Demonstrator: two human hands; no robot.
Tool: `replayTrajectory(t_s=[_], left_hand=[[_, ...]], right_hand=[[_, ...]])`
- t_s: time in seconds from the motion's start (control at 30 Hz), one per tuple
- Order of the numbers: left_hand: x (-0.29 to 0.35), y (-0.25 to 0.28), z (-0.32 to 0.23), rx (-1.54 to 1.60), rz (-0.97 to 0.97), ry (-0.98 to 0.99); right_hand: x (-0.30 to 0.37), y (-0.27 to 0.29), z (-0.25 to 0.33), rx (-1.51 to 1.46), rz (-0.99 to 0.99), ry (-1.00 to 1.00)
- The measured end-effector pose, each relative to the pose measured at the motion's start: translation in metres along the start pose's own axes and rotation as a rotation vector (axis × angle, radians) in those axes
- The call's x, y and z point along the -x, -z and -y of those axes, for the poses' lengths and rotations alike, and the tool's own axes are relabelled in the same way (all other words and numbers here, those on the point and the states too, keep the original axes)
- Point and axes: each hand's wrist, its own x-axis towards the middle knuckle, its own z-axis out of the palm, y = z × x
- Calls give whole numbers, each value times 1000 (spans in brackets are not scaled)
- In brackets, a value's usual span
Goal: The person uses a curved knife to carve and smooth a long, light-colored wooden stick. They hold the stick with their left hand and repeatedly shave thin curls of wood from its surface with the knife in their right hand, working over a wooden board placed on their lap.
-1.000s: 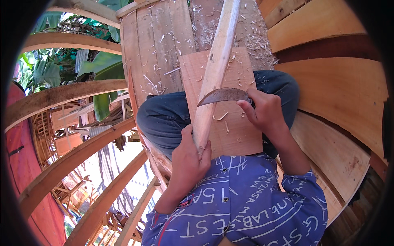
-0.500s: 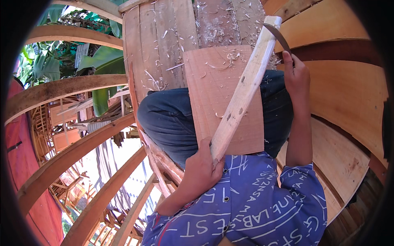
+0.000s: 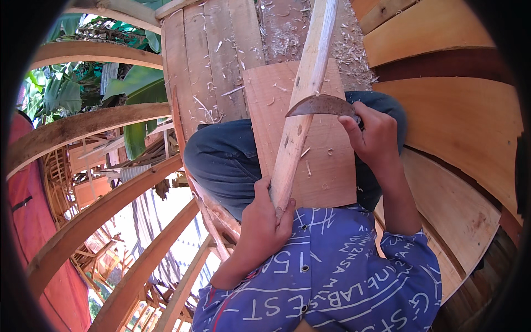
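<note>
A long pale wooden stick (image 3: pixel 301 105) slants away from my body, its far end beyond the top edge of the view. My left hand (image 3: pixel 266 217) is closed round its near end, close to my shirt. A curved sickle-like knife (image 3: pixel 321 105) lies across the stick about midway, its dark blade touching the wood and its tip pointing left. My right hand (image 3: pixel 374 133) grips the knife's handle, most of which the fingers hide. Under the stick, a flat reddish board (image 3: pixel 326 166) rests across my crossed legs, with a few curled shavings on it.
I sit on a plank floor (image 3: pixel 191 61) strewn with wood shavings (image 3: pixel 287 39). Wooden slats (image 3: pixel 110 113) form an open railing on the left, with banana leaves (image 3: pixel 141 88) beyond. Broad boards (image 3: pixel 448 110) make a wall close on my right.
The knife has come from the stick's far end toward me, down to its middle, with my right hand. The stick has swung more upright, and its far end has left the view.
</note>
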Motion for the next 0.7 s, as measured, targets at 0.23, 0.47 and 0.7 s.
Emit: replayTrajectory(t_s=[0.23, 0.47, 0.7], left_hand=[[12, -8, 5, -8, 138, -8], [-8, 7, 17, 227, 147, 87], [0, 4, 9, 316, 211, -3]], right_hand=[[-33, 19, -58, -71, -189, -443], [9, 3, 4, -150, 77, -43], [-4, -10, 5, -45, -11, 39]])
